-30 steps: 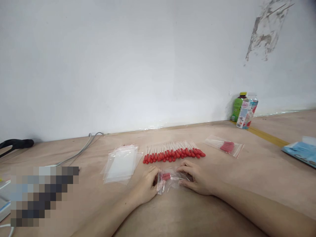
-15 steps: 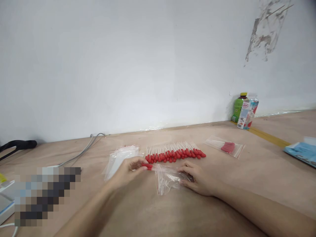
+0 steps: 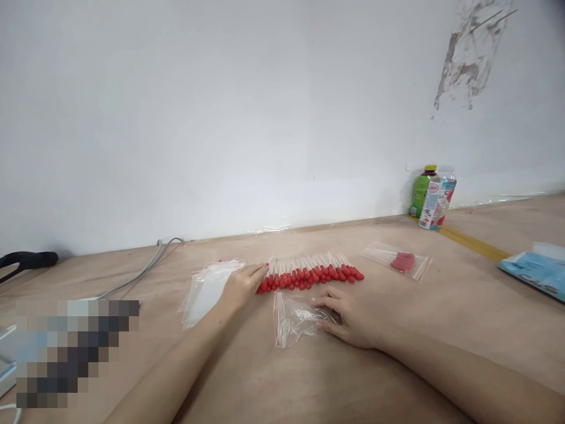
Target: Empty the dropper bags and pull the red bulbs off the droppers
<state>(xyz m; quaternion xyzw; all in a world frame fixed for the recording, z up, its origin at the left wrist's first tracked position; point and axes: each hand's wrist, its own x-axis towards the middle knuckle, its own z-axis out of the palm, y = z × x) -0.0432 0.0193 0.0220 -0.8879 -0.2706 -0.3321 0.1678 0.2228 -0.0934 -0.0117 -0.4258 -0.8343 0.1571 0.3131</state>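
Note:
A row of red-tipped swabs (image 3: 311, 275) with pale stems lies in front of me, red heads towards me. My left hand (image 3: 241, 285) is at the row's left end, its fingers drawn together. A small red tip shows at its fingertips, while the rest of what they hold is hidden. Flat on the table, a clear zip bag (image 3: 293, 321) has its red-lined mouth facing left. My right hand (image 3: 351, 321) grips that bag's right end between thumb and fingers. Beside my left hand is a stack of clear zip bags (image 3: 205, 291).
A bag of red-tipped swabs (image 3: 402, 261) lies to the right of the row. Farther off stand a green bottle (image 3: 419, 194) and a printed bottle (image 3: 436, 203). A blue packet (image 3: 536, 272) is at the right edge. Grey cable (image 3: 150, 268) and a blurred-out object (image 3: 77, 350) are on the left.
My left hand has moved from the bag's mouth up to the row's left end. The red swab heads seen at the mouth are no longer there. My right hand keeps its hold.

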